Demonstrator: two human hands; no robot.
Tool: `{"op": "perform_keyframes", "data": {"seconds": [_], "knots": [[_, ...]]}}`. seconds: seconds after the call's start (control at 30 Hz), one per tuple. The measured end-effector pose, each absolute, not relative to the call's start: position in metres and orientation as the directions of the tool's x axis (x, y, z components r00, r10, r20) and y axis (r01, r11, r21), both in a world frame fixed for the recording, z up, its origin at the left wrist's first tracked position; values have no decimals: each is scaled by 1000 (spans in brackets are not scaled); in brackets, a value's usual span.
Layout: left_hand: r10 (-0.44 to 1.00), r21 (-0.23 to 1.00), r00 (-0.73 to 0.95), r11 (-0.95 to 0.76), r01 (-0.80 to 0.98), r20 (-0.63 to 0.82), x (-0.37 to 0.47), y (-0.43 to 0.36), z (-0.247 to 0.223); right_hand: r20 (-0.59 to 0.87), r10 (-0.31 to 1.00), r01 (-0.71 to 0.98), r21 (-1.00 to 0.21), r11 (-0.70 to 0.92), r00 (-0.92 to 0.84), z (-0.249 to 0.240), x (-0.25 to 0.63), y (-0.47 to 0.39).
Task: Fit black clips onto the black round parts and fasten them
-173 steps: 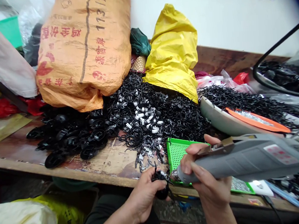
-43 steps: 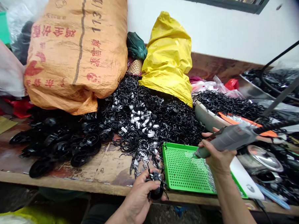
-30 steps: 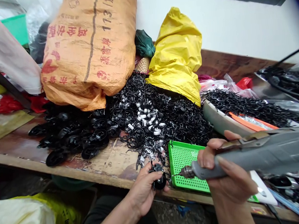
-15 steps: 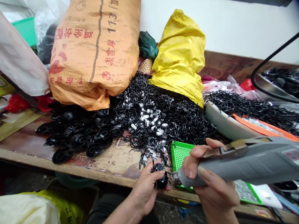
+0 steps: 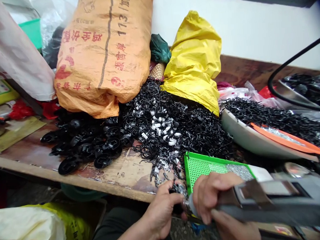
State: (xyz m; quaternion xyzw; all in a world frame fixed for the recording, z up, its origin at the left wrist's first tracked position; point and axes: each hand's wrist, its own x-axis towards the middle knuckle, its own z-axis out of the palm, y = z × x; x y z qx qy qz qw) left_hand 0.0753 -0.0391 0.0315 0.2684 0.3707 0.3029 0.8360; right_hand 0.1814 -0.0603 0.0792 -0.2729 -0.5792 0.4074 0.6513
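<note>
My left hand is closed around a small round black plastic part just off the table's front edge; my fingers hide much of it. My right hand grips a grey electric screwdriver, lying almost level and pointing left. Its metal nose meets the black part, or comes very close; the bit itself cannot be made out. Behind my right hand is a green perforated basket with small silvery screws at its right end. Beyond my left hand, small clear and metal pieces lie on the table.
A heap of thin black parts with white pieces fills the middle. Round black assemblies lie to its left. Behind stand an orange sack and a yellow bag. A black cable hangs at right.
The screwdriver has swung down and its nose has moved left onto or close against the black part. My right hand has lowered and turned, uncovering more of the green basket. My left hand keeps its hold.
</note>
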Motion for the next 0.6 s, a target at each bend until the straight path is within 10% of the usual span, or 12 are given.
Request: {"op": "perform_keyframes", "data": {"seconds": [0.2,0.43,0.6], "knots": [[679,697,593,669,-257,-432,75,-41,29,569,815,-356,-788,502,-110,85,193,-56],[770,793,565,528,-304,-296,1,-12,43,471,742,32,-853,521,478,85,248,2],[909,893,200,403,-202,-365,-102,-5,58,466,622,137,-854,502,629,65,273,41]]}}
